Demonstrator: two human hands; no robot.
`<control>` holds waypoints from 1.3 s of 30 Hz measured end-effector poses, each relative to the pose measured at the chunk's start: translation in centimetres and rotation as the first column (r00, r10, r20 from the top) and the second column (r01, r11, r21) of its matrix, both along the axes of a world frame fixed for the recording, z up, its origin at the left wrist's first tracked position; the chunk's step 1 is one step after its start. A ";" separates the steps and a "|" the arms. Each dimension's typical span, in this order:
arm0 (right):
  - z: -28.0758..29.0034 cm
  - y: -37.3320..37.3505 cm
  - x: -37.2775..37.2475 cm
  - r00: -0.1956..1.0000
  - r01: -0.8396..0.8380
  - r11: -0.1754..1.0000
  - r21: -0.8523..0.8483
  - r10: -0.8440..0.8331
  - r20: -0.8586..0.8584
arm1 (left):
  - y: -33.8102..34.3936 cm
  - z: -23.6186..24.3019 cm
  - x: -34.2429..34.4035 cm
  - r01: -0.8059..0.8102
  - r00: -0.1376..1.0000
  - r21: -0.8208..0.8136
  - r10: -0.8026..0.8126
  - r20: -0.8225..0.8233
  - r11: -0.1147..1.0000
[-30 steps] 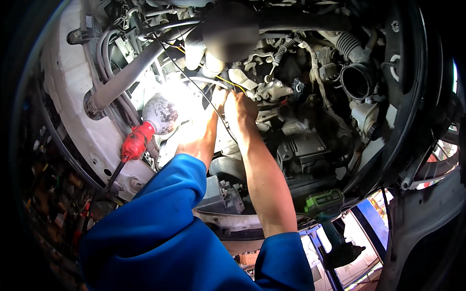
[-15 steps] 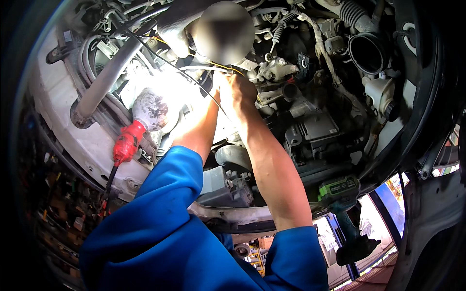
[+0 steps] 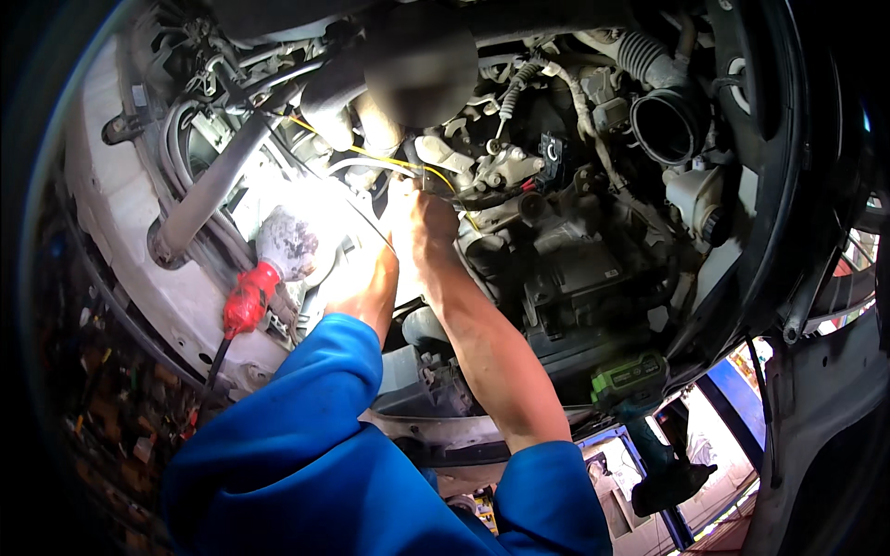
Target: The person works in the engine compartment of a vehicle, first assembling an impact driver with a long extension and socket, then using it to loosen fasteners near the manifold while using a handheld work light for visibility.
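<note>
Both my hands meet deep in a vehicle's engine bay, close below a thin yellow wire (image 3: 371, 157) and a pale hose (image 3: 357, 164). My right hand (image 3: 432, 221) is curled closed, its knuckles up; its grip is hidden beneath it. Pressed against it on the left, my left hand (image 3: 393, 215) is partly washed out by glare, with its fingers drawn together at the tips. What either one holds cannot be made out. A dark thin cable (image 3: 366, 221) crosses in front of my left wrist. Left of my forearm, a lit work lamp (image 3: 287, 243) with a red handle (image 3: 247, 301) shines toward the hands.
A green and black cordless power tool (image 3: 640, 385) rests on the bay's front edge at right. An open air duct (image 3: 666, 128) and a reservoir with a black cap (image 3: 695, 199) stand farther right. A thick grey tube (image 3: 209, 190) slants across the left side, and a black box (image 3: 579, 273) sits right of my forearm.
The view has shifted, so the engine bay sits slightly more to the left and lower at right. My hands stay together at the same spot by the yellow wire.
</note>
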State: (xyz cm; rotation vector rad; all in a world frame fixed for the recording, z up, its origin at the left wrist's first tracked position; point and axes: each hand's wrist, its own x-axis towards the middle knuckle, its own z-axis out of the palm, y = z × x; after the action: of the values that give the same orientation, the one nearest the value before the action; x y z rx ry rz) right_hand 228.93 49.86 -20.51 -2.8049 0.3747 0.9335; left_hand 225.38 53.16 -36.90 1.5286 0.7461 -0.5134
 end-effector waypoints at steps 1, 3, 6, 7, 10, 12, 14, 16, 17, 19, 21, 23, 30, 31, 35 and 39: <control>1.1 0.4 -0.7 0.998 0.050 0.999 0.002 -0.050 -0.023 | 0.1 0.1 -0.2 0.021 1.000 0.010 -0.021 -0.005 1.000; 1.9 0.4 0.2 0.998 -0.041 0.996 0.077 0.044 -0.041 | 0.3 -0.3 1.6 0.029 0.999 0.040 -0.029 0.013 0.999; 4.7 -1.7 -0.1 0.990 0.024 0.965 0.261 0.012 -0.137 | 1.5 -0.3 1.2 0.079 0.997 0.131 -0.077 -0.023 0.988; 5.3 -3.1 -0.6 0.973 0.197 0.936 0.293 -0.151 -0.174 | 1.1 -0.4 2.0 0.108 0.994 0.113 -0.105 -0.026 0.988; 7.8 -6.0 -1.3 0.982 0.132 0.964 0.230 -0.096 -0.162 | 1.8 0.9 2.6 0.147 0.989 -0.051 -0.148 -0.023 0.988; 10.5 -7.1 -2.9 0.993 0.097 0.969 0.229 -0.078 -0.090 | 1.9 2.8 2.9 0.100 0.994 -0.135 -0.104 -0.025 0.986; 14.4 -8.1 -4.6 0.996 0.091 0.962 0.256 -0.090 -0.017 | 1.2 4.4 3.4 0.058 0.995 -0.194 -0.073 -0.070 0.979; 16.2 -7.7 -6.2 0.987 0.149 0.937 0.316 -0.158 0.001 | 2.7 2.6 2.4 0.027 0.998 -0.124 -0.033 -0.049 0.992; 17.7 -7.5 -7.3 0.978 0.197 0.929 0.314 -0.210 0.010 | 2.8 2.0 2.3 0.032 0.999 -0.116 -0.037 -0.038 0.993; 19.6 -7.3 -9.6 0.950 0.288 0.899 0.330 -0.312 0.021 | 2.9 1.0 1.9 0.049 0.998 -0.099 -0.051 -0.022 0.994; 21.0 -7.1 -11.8 0.916 0.365 0.860 0.358 -0.401 0.030 | 3.2 0.3 1.6 0.062 0.998 -0.087 -0.064 -0.017 0.994; 21.3 -7.4 -15.0 0.901 0.322 0.852 0.414 -0.409 0.142 | 3.4 -0.2 1.4 0.072 0.997 -0.077 -0.073 -0.013 0.994; 23.2 -8.4 -22.1 0.811 0.257 0.860 0.440 -0.440 0.386 | 4.3 -0.7 1.0 0.198 0.980 -0.036 -0.198 0.011 0.980; 23.4 -8.5 -23.0 0.798 0.270 0.846 0.460 -0.464 0.385 | 4.8 -0.7 0.7 0.210 0.978 -0.038 -0.210 0.014 0.977; 24.1 -8.5 -25.7 0.781 0.304 0.803 0.512 -0.518 0.349 | 5.7 -0.5 1.1 0.296 0.955 -0.030 -0.295 0.018 0.955; 23.8 -8.4 -27.9 0.763 0.343 0.768 0.541 -0.563 0.316 | 5.7 -0.5 2.5 0.370 0.928 0.010 -0.370 0.030 0.929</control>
State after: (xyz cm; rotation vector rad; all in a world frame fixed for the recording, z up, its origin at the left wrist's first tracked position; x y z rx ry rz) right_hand 201.06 41.43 3.29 -2.2210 0.6476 0.1785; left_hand 227.88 58.87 -37.42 1.6870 0.4312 -0.7658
